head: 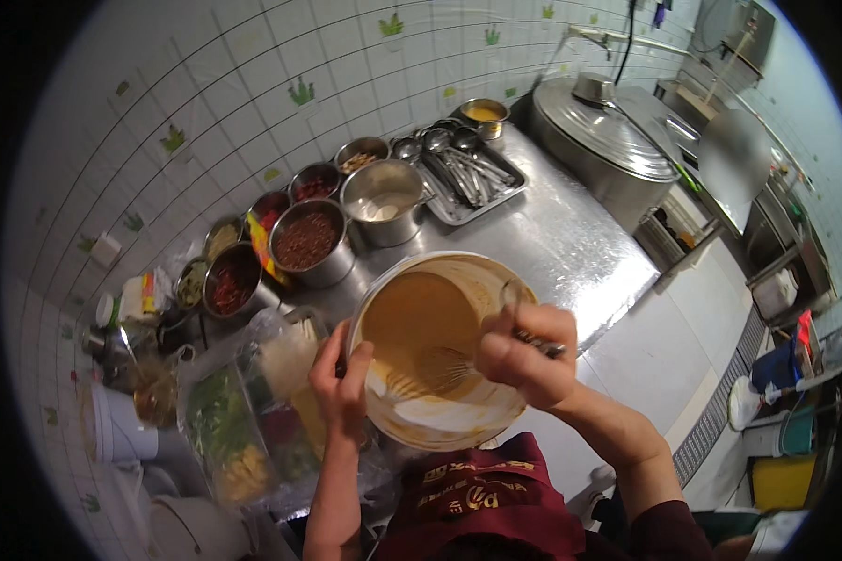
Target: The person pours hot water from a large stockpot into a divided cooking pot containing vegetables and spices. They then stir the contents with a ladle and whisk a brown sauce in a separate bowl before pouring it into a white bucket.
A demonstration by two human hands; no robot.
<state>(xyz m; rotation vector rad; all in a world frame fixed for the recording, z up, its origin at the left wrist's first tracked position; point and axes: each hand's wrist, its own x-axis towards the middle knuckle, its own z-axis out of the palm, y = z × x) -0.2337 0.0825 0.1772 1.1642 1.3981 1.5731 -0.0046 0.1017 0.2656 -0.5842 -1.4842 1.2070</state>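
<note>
A white bucket (456, 438) holding a brown-orange liquid mixture (421, 315) tilts in front of me at the edge of the steel table. My left hand (340, 379) grips its rim on the left, thumb over the inside. In my right hand (530, 354) is the handle of a wire whisk (445, 368). The whisk's wires dip into the mixture near the lower side of the bucket. Smears of the mixture coat the inner wall. Part of the whisk's handle is hidden by my fingers.
Steel pots of dried red spices (307, 235) line the wall side of the steel table (575, 238). Near them lie a tray of ladles (463, 168) and a large lidded pot (603, 133). Plastic-covered vegetable containers (224, 421) sit at left. A person's foot (593, 501) shows at lower right.
</note>
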